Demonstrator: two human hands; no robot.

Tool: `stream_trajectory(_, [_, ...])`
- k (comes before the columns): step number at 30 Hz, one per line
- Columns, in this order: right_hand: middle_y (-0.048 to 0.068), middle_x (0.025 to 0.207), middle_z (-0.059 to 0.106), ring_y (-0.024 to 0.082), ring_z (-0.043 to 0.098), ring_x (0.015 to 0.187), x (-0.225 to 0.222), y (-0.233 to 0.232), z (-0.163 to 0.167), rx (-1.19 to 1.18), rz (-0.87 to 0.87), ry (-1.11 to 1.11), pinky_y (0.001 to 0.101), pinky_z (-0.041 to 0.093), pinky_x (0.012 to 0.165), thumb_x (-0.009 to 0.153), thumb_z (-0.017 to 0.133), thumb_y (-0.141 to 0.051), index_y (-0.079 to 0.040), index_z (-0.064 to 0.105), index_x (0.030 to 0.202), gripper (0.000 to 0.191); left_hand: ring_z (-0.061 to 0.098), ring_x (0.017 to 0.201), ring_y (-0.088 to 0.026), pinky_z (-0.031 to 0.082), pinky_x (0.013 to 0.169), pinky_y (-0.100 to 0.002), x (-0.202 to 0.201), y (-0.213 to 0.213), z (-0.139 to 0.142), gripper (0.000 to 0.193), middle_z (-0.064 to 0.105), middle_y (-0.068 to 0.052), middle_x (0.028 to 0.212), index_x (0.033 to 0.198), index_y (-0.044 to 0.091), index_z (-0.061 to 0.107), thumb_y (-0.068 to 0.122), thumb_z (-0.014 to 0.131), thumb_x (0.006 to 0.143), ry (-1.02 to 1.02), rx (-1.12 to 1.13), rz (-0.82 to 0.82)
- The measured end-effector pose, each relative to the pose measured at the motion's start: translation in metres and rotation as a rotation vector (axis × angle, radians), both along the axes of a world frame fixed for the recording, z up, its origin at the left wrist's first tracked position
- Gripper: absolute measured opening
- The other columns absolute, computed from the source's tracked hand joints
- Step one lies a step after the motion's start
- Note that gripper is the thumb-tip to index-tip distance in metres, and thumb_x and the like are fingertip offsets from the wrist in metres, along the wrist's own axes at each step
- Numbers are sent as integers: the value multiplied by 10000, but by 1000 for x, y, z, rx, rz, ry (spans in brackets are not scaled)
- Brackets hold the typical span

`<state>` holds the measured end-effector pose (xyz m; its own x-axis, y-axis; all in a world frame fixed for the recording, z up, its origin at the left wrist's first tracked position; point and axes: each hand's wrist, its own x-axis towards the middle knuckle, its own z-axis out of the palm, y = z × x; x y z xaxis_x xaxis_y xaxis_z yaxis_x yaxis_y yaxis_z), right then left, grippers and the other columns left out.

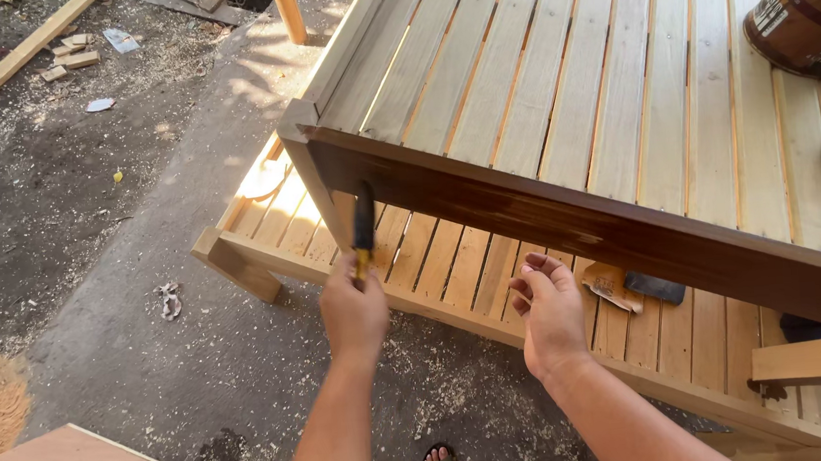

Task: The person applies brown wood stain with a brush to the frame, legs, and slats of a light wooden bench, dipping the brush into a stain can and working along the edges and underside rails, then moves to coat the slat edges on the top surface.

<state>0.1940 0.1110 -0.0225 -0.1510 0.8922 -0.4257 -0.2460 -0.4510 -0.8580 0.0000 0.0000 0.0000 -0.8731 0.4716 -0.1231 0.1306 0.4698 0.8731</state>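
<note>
Can: brown can (804,10), pale label, far right on slats.
Left hand (354,311): closed around brush (363,226) at stained edge (603,231).
Right hand (551,312): half curled, holding nothing.

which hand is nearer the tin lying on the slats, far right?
Right. The right hand hangs empty below the stained front rail, well short of the tin up on the tabletop. The left hand, holding the brush, is further left, by the corner leg.
</note>
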Motion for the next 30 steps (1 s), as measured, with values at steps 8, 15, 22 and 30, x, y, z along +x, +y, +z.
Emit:
stream_trajectory(8, [-22, 1014, 592, 93, 586, 887, 16, 5, 11, 24, -26, -4, 277, 469, 761, 983, 577, -105, -127, 587, 1127, 146, 727, 831, -328, 553, 727, -468, 27, 62, -19, 218, 720, -179, 919, 1146, 44, 617, 117, 596, 941, 92, -9, -26])
stream_trajectory(15, [-22, 1020, 583, 96, 587, 885, 21, 2, 9, 3, -29, 21, 279, 466, 757, 980, 579, -103, -128, 581, 1129, 151, 737, 753, -263, 569, 709, -420, 60, 13, -12, 370, 746, -167, 881, 1281, 94, 636, 147, 630, 915, 38, -29, -226])
stream_trajectory(22, [-29, 1028, 593, 93, 591, 879, 50, 4, 10, 8, -60, 18, 285, 472, 759, 971, 581, -104, -128, 584, 1127, 158, 730, 854, -323, 550, 754, -457, -15, 45, 5, 204, 720, -173, 941, 1121, 32, 619, 106, 613, 932, 174, 46, 122])
stream_trajectory(30, [-23, 1018, 593, 94, 590, 877, 79, 15, 5, 44, -105, 8, 277, 468, 743, 973, 585, -103, -126, 587, 1138, 166, 719, 838, -410, 554, 715, -523, 106, 68, 7, 242, 708, -221, 866, 1191, 40, 555, 95, 547, 955, 137, -47, -212])
